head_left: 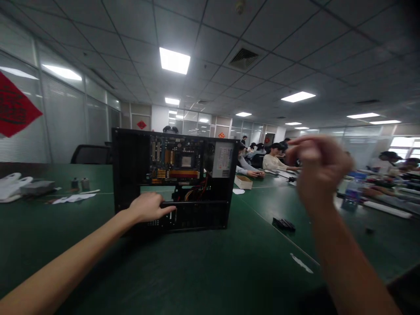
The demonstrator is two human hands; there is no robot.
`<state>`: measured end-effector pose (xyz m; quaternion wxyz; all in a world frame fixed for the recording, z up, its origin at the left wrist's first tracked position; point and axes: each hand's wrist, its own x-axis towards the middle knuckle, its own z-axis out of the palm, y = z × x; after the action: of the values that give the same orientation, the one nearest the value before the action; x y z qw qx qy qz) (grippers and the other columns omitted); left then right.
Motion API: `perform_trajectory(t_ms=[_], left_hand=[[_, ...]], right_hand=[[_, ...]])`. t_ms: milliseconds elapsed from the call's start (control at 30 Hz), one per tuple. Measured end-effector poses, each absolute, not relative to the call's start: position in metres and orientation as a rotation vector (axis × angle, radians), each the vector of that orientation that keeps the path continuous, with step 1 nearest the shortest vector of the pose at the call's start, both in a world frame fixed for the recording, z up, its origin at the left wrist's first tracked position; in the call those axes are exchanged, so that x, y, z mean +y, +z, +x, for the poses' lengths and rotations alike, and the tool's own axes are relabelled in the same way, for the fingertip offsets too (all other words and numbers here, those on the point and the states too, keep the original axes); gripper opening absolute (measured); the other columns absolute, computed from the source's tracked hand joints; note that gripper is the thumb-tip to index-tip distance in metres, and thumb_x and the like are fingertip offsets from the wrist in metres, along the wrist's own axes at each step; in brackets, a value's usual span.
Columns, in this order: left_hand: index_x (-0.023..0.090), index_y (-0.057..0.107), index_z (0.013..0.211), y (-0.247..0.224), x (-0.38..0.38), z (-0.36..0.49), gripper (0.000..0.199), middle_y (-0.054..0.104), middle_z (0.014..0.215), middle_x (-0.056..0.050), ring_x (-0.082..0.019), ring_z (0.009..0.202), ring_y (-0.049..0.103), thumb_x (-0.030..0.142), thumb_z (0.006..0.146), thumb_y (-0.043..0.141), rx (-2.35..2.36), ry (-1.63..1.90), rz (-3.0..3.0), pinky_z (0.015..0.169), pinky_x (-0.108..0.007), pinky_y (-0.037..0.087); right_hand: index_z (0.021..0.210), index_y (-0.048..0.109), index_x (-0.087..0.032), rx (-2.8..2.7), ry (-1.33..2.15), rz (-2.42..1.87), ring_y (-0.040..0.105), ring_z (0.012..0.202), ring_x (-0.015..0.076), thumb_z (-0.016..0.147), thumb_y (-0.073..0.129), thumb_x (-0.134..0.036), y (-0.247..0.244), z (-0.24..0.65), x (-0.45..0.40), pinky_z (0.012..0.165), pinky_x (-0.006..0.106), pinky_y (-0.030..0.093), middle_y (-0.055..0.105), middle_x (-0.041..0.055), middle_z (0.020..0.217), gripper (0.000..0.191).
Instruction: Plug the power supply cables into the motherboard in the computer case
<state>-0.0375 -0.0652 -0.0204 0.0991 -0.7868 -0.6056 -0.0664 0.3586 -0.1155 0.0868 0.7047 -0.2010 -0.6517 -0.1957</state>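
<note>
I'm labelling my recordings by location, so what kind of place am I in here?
Probably a shared office or training workshop: people sit along long green tables, an opened computer case stands in front of you, and gridded ceiling panels hang over glass partitions.

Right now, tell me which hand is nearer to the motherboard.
Left. The left hand is on the computer case, just below the motherboard; the right hand is raised off to the right.
</note>
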Motion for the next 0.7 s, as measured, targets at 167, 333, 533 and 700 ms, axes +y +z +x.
perform_trajectory(t_ms=[167,333,533,700], left_hand=[[0.018,0.073,0.085,-0.013,-0.071,-0.038,0.070,0.075,0.084,-0.013,-0.028,0.074,0.069,0.078,0.090,0.038,-1.784,-0.175,-2.530,0.062,-0.034,0.046],[0.017,0.073,0.097,-0.009,-0.073,-0.050,0.062,0.075,0.095,-0.013,-0.027,0.081,0.069,0.070,0.094,0.039,-1.743,-0.269,-2.661,0.071,-0.034,0.049],[0.015,0.060,0.132,-0.001,-0.055,-0.046,0.054,0.071,0.123,-0.014,-0.027,0.107,0.067,0.053,0.095,0.048,-1.782,-0.563,-2.727,0.094,-0.035,0.051],[0.016,0.069,0.125,0.015,-0.029,-0.024,0.047,0.070,0.128,-0.014,-0.030,0.112,0.065,0.042,0.085,0.063,-1.702,-0.319,-2.743,0.093,-0.035,0.050]], right_hand=[[0.118,0.065,-0.014,-2.462,-0.377,-0.891,0.069,0.083,0.0253,0.102,0.050,-0.048,0.052,0.230,-0.083,0.069,0.033,0.046,0.074,0.0129,0.096,0.040],[0.133,0.056,-0.013,-2.584,-0.222,-1.151,0.072,0.099,0.0346,0.101,0.053,-0.046,0.013,0.179,-0.036,0.075,0.037,0.051,0.072,0.0213,0.115,0.047],[0.160,0.025,-0.013,-2.239,-0.046,-0.877,0.069,0.072,0.0235,0.100,0.050,-0.034,0.053,0.232,-0.053,0.068,0.035,0.053,0.073,0.0078,0.082,0.068],[0.153,0.042,-0.042,-1.663,-0.323,-0.652,0.070,0.075,0.0268,0.101,0.036,-0.045,0.102,0.319,-0.087,0.057,0.039,0.053,0.067,0.0058,0.077,0.052]])
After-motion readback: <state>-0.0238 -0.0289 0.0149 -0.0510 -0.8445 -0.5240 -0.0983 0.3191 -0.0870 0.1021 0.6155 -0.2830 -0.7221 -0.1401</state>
